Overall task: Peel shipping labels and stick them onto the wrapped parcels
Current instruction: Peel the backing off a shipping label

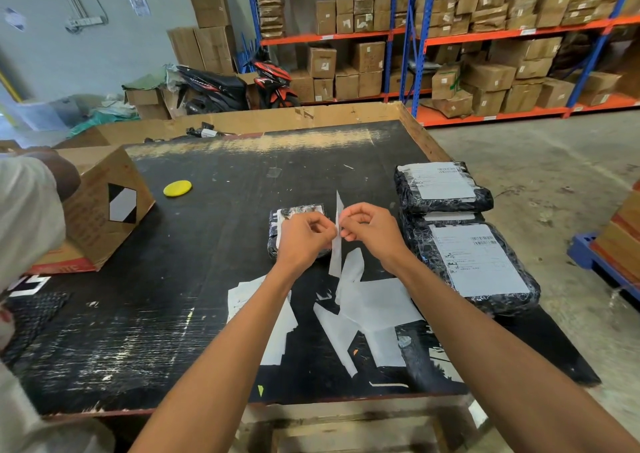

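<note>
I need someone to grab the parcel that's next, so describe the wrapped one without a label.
On the black table, look just beyond the left hand. The small black-wrapped parcel there has no big white shipping label, unlike the two labelled parcels stacked right.

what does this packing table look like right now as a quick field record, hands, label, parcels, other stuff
left hand: left hand pinches the label sheet
right hand: right hand pinches the same sheet from the other side
label sheet: label sheet held edge-on above the table, being peeled
unlabelled parcel: small wrapped parcel behind the left hand
labelled parcels: two labelled parcels to the right, far one stacked higher
scraps: white backing scraps on the black tabletop
other: yellow disc; cardboard box at left
</note>
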Demonstrator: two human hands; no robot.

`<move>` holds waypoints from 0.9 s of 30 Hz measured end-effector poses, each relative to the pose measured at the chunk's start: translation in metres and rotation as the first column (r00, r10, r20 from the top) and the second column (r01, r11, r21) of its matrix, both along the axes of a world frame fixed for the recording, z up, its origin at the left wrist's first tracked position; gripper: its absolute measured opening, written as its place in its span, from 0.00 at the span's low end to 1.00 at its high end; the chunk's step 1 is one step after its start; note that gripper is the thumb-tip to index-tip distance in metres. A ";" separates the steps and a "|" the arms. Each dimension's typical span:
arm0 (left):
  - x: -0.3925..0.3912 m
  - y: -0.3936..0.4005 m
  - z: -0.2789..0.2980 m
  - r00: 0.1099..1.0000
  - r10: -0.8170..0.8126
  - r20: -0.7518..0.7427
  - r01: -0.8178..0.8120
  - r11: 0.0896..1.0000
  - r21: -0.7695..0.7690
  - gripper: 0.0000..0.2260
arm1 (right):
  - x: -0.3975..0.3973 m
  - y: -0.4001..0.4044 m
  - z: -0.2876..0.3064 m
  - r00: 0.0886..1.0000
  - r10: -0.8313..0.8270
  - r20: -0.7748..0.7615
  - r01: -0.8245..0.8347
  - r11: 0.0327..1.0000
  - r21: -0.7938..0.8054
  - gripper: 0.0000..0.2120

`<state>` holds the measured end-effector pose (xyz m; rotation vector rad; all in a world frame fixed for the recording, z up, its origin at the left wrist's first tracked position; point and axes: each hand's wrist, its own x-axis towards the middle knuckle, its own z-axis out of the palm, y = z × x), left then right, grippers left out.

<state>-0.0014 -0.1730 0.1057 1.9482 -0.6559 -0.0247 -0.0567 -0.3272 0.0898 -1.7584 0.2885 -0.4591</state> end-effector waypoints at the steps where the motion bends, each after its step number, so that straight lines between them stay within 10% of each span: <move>1: 0.000 0.000 -0.001 1.000 -0.003 0.017 0.003 1.000 0.011 0.04 | 0.000 0.000 0.001 1.000 -0.008 0.007 0.008 1.000 -0.001 0.05; 11: 0.002 -0.005 -0.004 0.994 -0.044 0.102 0.037 0.997 0.065 0.04 | 0.003 0.003 0.004 0.998 -0.032 -0.055 0.030 0.999 -0.029 0.09; 20: -0.004 -0.007 -0.006 0.924 -0.165 -0.346 0.069 0.959 -0.274 0.03 | 0.005 0.002 -0.004 0.992 -0.100 -0.075 0.106 0.992 0.073 0.08; 27: 0.000 -0.007 -0.002 0.939 -0.119 -0.321 0.006 0.943 -0.333 0.07 | -0.002 0.004 0.002 0.999 -0.032 -0.013 0.033 0.999 0.034 0.09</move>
